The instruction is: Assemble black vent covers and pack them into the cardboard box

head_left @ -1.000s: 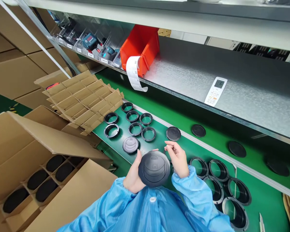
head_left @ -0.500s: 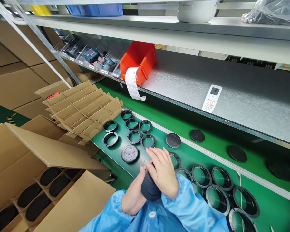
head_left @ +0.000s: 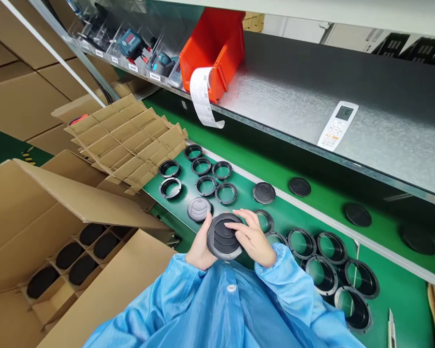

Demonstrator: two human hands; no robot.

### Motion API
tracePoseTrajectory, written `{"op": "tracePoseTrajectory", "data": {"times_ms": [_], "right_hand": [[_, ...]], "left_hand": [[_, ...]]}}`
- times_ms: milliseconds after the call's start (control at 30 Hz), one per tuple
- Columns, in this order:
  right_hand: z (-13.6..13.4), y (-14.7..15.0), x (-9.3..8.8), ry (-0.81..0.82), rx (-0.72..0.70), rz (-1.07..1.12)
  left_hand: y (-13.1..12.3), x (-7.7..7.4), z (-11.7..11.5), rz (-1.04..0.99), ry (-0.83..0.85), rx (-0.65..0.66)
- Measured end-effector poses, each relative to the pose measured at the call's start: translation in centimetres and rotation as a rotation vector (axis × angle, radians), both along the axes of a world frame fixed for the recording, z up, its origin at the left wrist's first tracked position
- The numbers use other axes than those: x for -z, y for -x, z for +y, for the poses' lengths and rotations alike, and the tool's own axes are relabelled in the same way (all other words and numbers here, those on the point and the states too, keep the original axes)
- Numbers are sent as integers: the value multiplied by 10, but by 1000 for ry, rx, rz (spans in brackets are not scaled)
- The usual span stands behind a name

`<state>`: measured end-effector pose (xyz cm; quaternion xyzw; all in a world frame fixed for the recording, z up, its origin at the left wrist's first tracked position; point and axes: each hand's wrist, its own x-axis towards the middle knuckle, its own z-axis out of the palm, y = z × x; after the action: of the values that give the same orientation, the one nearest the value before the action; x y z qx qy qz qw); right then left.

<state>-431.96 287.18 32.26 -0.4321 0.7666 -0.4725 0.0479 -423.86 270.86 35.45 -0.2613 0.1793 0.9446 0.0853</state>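
Left hand (head_left: 200, 245) pinches the black disc (head_left: 221, 243) by its rim; right hand (head_left: 256, 241), fingers half-spread, touches its face. Disc's between both hands, just tipped face-up from under right palm, so face is accessible.

The left hand (head_left: 200, 246) holds a round black vent (head_left: 223, 241) by its edge; the right hand (head_left: 255, 240) touches its face. Black rings (head_left: 362, 315) stand in clusters on the green tabletop (head_left: 402, 290). A white remote control (head_left: 338, 125) lies on the metal shelf (head_left: 279, 101), and a partitioned cardboard box (head_left: 126, 290) stands open at left.
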Motion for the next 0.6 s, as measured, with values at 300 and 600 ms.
{"op": "tracePoseTrajectory", "data": {"times_ms": [300,600], "right_hand": [[-5,17,4,-25,51,-78],[-7,31,12,24,73,-223]], "left_hand": [[17,-3,0,-57,87,49],[28,18,-3,-99,60,151]]}}
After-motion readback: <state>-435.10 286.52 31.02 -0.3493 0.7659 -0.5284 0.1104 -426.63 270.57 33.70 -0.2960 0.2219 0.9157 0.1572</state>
